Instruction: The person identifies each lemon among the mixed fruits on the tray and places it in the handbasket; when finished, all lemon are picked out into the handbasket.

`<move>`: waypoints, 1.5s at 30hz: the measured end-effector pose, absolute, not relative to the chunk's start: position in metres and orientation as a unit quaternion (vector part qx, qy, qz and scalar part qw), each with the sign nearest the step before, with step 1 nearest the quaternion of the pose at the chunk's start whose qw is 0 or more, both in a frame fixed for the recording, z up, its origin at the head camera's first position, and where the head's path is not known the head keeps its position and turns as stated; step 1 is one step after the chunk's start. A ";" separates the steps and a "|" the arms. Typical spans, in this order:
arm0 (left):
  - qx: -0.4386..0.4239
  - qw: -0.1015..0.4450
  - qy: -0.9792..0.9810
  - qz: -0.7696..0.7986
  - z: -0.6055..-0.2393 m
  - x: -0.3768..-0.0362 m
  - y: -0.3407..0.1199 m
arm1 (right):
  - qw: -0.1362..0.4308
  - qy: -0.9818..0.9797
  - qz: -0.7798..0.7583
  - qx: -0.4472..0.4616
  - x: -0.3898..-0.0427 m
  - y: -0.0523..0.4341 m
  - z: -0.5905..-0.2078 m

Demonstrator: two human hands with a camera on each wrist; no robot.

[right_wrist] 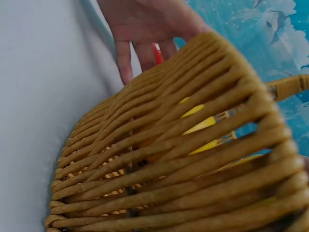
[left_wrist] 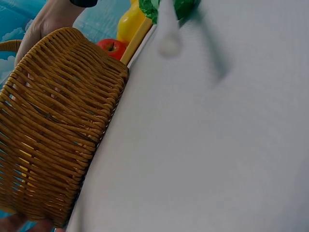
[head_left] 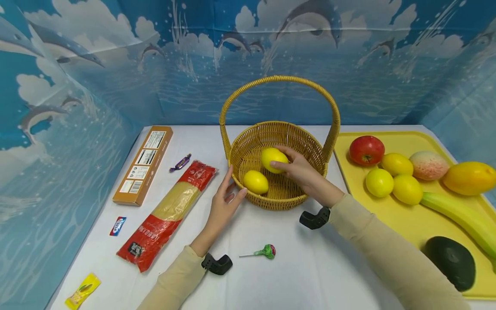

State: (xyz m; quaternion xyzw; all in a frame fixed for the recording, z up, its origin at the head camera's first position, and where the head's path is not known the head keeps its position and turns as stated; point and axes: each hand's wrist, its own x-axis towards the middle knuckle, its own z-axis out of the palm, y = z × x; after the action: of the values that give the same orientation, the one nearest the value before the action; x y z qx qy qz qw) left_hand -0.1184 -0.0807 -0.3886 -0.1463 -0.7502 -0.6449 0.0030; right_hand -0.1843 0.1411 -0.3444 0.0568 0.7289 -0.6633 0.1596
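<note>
A wicker basket [head_left: 276,202] with a tall arched handle stands at the middle back of the table. Inside it, at the front left, lies a yellow lemon [head_left: 255,182]. My right hand [head_left: 296,170] reaches over the basket's right side and pinches a second lemon [head_left: 273,160] between thumb and fingers, above the basket floor. Against the outer left front of the basket rests my left hand [head_left: 224,200], its fingers fairly straight and the thumb at the rim. In the right wrist view, the left hand's fingers [right_wrist: 124,63] extend along the woven wall.
On the right, a yellow tray [head_left: 372,224] bears an apple [head_left: 366,150], several lemons, other fruit and an avocado [head_left: 449,262]. Left of the basket lie a red noodle packet [head_left: 166,215], an orange-brown box [head_left: 144,165] and small wrapped sweets. A green lollipop [head_left: 268,251] lies in front.
</note>
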 end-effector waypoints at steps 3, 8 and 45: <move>-0.146 0.003 -0.752 -0.643 -0.389 -0.118 -0.081 | 0.174 0.749 -0.636 0.065 -0.191 0.137 -0.348; -0.147 0.004 -0.749 -0.646 -0.389 -0.118 -0.082 | 0.189 0.769 -0.607 0.061 -0.197 0.132 -0.354; -0.147 0.020 -0.749 -0.646 -0.416 -0.128 -0.082 | -0.134 0.685 -0.692 -0.183 -0.104 0.205 -0.265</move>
State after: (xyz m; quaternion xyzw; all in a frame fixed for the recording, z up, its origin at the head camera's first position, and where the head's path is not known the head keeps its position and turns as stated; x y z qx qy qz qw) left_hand -0.1283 -0.0824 -0.4157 -0.1469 -0.7487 -0.6461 0.0200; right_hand -0.1035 0.2051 -0.2648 -0.1833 0.6851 -0.6921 -0.1344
